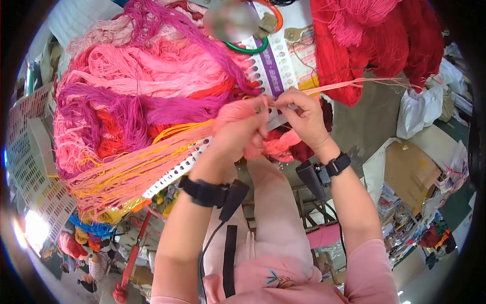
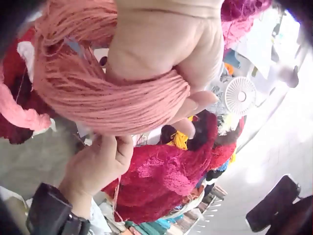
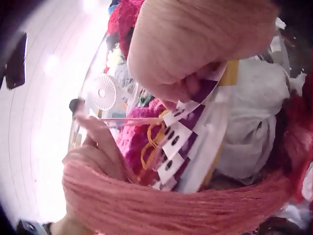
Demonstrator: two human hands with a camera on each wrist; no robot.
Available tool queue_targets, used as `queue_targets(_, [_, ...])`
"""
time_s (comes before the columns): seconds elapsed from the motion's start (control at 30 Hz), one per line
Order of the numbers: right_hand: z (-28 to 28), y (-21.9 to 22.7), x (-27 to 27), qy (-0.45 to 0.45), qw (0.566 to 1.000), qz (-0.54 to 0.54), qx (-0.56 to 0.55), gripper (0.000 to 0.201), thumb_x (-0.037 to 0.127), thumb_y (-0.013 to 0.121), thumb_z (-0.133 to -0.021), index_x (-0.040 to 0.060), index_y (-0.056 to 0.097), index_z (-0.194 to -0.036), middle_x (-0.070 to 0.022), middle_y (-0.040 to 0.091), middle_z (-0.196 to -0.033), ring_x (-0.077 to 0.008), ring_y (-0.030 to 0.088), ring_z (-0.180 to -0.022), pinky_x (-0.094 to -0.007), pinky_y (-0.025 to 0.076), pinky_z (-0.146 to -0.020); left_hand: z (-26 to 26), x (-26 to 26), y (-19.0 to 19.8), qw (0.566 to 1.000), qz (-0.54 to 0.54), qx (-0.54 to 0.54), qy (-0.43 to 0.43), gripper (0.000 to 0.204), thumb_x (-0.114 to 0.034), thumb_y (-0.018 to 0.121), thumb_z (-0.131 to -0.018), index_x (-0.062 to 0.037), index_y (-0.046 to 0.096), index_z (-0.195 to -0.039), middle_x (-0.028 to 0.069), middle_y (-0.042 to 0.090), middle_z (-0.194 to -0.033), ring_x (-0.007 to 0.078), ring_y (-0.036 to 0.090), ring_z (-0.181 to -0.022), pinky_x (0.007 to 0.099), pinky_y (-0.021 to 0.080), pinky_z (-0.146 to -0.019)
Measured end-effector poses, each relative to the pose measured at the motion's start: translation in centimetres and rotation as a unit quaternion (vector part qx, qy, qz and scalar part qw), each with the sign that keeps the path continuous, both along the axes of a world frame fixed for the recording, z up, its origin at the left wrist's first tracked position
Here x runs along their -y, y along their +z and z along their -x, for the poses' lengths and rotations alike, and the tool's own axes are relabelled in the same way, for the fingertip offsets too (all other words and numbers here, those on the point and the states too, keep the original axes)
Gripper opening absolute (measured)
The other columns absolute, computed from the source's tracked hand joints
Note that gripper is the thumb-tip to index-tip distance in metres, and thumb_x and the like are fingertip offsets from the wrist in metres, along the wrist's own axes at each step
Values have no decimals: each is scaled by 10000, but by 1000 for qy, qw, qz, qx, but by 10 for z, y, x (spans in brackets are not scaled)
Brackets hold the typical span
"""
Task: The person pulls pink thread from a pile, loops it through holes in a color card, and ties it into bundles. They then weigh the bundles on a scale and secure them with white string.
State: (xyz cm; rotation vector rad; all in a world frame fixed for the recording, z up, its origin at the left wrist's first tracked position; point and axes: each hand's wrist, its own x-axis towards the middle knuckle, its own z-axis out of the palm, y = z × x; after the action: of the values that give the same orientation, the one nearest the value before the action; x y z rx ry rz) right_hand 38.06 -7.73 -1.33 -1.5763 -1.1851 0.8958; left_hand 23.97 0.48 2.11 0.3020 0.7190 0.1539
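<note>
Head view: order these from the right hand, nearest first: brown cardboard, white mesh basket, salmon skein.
From the right hand:
1. Salmon skein: just to its left
2. Brown cardboard: lower right
3. White mesh basket: far left edge

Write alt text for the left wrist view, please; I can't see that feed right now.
A thick skein of salmon-pink yarn loops around the left hand. Below it, the right hand pinches close to the skein's lower edge. Beyond are a heap of red yarn and a round white fan.
</note>
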Motion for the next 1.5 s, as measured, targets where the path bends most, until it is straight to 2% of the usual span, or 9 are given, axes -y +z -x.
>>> queue_targets(0.1, [0, 1, -2, -14, 999, 16, -39, 134, -19, 556, -620, 24, 551, -747, -78, 518, -715, -210, 508, -682, -278, 400, -612, -3, 6, -8, 877, -346, -207, -260, 112, -195, 511, -787, -103, 509, -851, -36, 469, -556, 49, 432, -420, 178, 332, -371])
queue_targets(0.43, [16, -3, -6, 37, 967, 20, 250, 357, 167, 637, -538, 79, 507, -858, -81, 453, -811, -269, 437, -806, -354, 335, -716, 301, -30, 84, 842, -131, -343, 394, 229, -203, 453, -821, -16, 518, -937, 54, 552, -764, 166, 545, -667, 329, 484, -640])
queue_targets(0.7, [150, 103, 11, 404, 887, -151, 165, 697, 98, 581, -540, 77, 336, -1192, -159, 399, -1144, -325, 342, -1082, -445, 262, -895, 236, 118, 182, 944, -70, -267, -184, 197, -170, 540, -776, -75, 565, -946, -38, 475, -628, 41, 426, -506, 180, 357, -450])
queue_targets(0.87, [260, 166, 41, 695, 701, 49, -150, 429, 57, 543, -544, 24, 474, -966, -131, 535, -836, -241, 501, -820, -357, 385, -690, 306, 158, 223, 977, -135, -91, -139, 260, -181, 570, -744, -74, 537, -979, 65, 553, -775, 194, 533, -703, 306, 428, -577])
queue_targets(0.93, [278, 143, 59, 752, 596, 212, -186, 130, 26, 491, -520, -20, 485, -642, -125, 500, -512, -210, 488, -446, -336, 378, -420, 366, 172, 223, 720, -505, -320, -352, 297, -304, 447, -800, -40, 584, -801, 99, 566, -616, 194, 542, -494, 310, 430, -460])
queue_targets(0.97, [283, 148, 67, 753, 575, 257, -190, 153, 32, 495, -514, -24, 489, -656, -131, 495, -510, -212, 478, -428, -337, 366, -403, 416, 204, 206, 799, -256, -455, -298, 404, -366, 395, -808, -38, 589, -675, 149, 551, -568, 282, 534, -488, 335, 432, -449])
queue_targets(1.03, [306, 163, 73, 793, 520, 288, -133, 177, 64, 515, -539, -35, 498, -685, -149, 499, -549, -239, 482, -460, -348, 373, -439, 450, 243, 170, 579, -277, -657, -396, 409, -356, 400, -800, -9, 591, -698, 156, 570, -623, 253, 574, -603, 327, 447, -535])
queue_targets(1.33, [425, 137, 109, 752, 584, 280, -126, 375, 71, 572, -556, -4, 479, -911, -108, 527, -614, -217, 521, -503, -318, 415, -477, 440, 300, 116, 958, -137, 237, 88, 385, -118, 586, -705, 44, 457, -1029, 96, 567, -783, 135, 544, -623, 221, 414, -530])
queue_targets(1.5, [503, 142, 154, 719, 272, 613, -183, 288, 156, 584, -677, 1, 502, -906, -38, 500, -601, -92, 483, -463, -225, 372, -403, 493, 331, 119, 856, -146, 50, 494, 538, -361, 396, -805, 60, 361, -1139, 131, 576, -814, 169, 558, -641, 276, 445, -568])
